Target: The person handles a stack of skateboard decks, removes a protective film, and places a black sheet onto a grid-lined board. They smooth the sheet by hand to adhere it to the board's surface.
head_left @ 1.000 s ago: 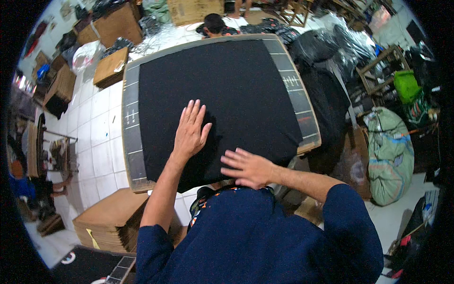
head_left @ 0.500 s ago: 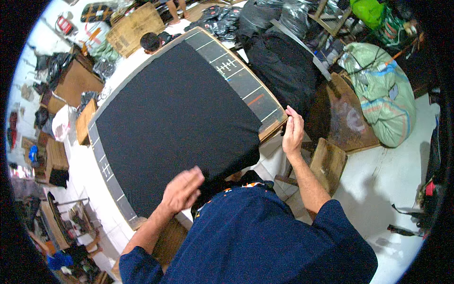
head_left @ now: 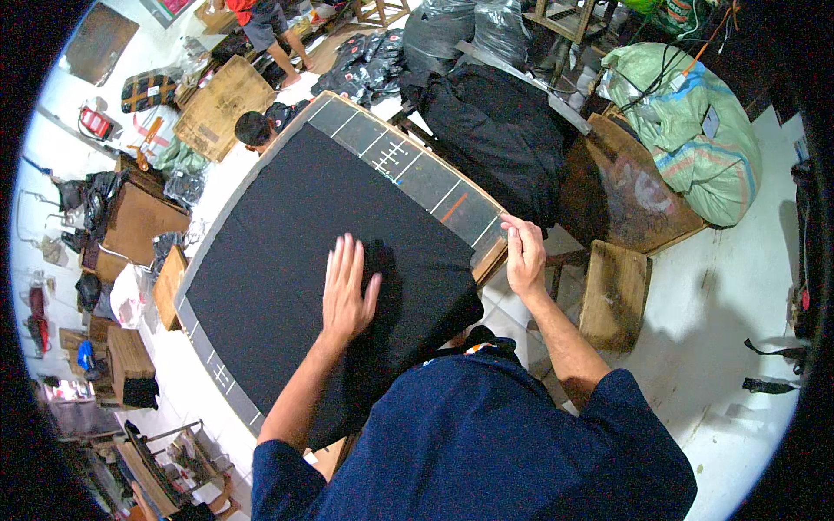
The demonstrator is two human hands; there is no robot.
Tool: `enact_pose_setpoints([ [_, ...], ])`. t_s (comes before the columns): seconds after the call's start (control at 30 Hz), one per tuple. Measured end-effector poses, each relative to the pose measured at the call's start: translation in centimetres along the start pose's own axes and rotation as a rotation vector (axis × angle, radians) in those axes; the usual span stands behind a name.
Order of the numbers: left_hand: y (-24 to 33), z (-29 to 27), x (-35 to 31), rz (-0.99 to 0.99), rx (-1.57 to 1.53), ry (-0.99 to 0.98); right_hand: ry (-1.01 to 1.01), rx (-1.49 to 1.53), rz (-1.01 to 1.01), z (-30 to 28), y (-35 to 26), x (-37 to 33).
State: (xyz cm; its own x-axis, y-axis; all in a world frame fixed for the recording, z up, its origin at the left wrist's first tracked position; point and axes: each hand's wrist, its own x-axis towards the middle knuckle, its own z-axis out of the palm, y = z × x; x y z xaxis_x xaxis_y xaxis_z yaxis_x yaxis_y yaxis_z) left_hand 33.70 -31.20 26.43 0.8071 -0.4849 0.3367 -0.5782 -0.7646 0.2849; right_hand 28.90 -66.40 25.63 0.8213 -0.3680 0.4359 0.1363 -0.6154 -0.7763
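Note:
A black cloth (head_left: 269, 252) lies spread over a dark board (head_left: 426, 174) with white lines and a wooden edge. Flat on the cloth, fingers stretched and thumb apart, rests my left hand (head_left: 348, 291). The near side of the cloth hangs over the board's edge in front of my body. At the board's right corner is my right hand (head_left: 525, 259), its extended fingertips touching or very close to the edge; nothing shows in its grasp. Marked strips of board stay uncovered along the right and left ends.
A heap of black fabric (head_left: 495, 130) and a big pale green sack (head_left: 695, 139) stand beyond the board's right side. A wooden stool (head_left: 615, 295) is right of my right arm. Past the far edge are a person's head (head_left: 253, 128) and another person's legs (head_left: 282, 61).
My left hand has moved forward from the near edge to the middle of the cloth and flattened. My right hand remains by the corner. The view has shifted, showing more of the far room.

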Motion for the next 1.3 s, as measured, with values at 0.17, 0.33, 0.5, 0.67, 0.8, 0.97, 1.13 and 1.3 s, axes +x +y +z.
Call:
enact_pose_setpoints([
  [0.17, 2.1, 5.2, 9.6, -0.028, 0.155, -0.134, 0.054, -0.055, -0.006, 0.8, -0.5, 1.0],
  [0.33, 7.8, 4.7, 5.7, 0.507, -0.147, -0.384, 0.08, -0.064, 0.07, 0.7, -0.2, 1.0],
  [0.5, 9.7, 3.2, 1.6, 0.716, -0.31, -0.586, 0.085, -0.109, 0.038, 0.8, -0.1, 0.5],
  [0.67, 7.9, 2.4, 4.1, 0.479, -0.466, -0.291, 0.05, -0.102, 0.012, 0.7, -0.5, 0.4],
  [0.8, 8.0, 3.1, 5.6, 0.252, 0.006, -0.289, -0.005, -0.177, -0.06, 0.7, -0.8, 0.1],
  [0.97, 10.3, 2.6, 1.4, 0.72, -0.243, -0.543, -0.01, -0.166, -0.063, 0.9, -0.7, 0.0],
  [1.13, 8.4, 1.8, 1.2, 0.523, -0.303, -0.346, -0.151, -0.285, -0.093, 1.1, -1.3, 0.0],
  [1.3, 7.6, 0.2, -1.3, 0.267, 0.011, -0.432, -0.162, -0.315, 0.0, 2.1, -2.8, 0.2],
])
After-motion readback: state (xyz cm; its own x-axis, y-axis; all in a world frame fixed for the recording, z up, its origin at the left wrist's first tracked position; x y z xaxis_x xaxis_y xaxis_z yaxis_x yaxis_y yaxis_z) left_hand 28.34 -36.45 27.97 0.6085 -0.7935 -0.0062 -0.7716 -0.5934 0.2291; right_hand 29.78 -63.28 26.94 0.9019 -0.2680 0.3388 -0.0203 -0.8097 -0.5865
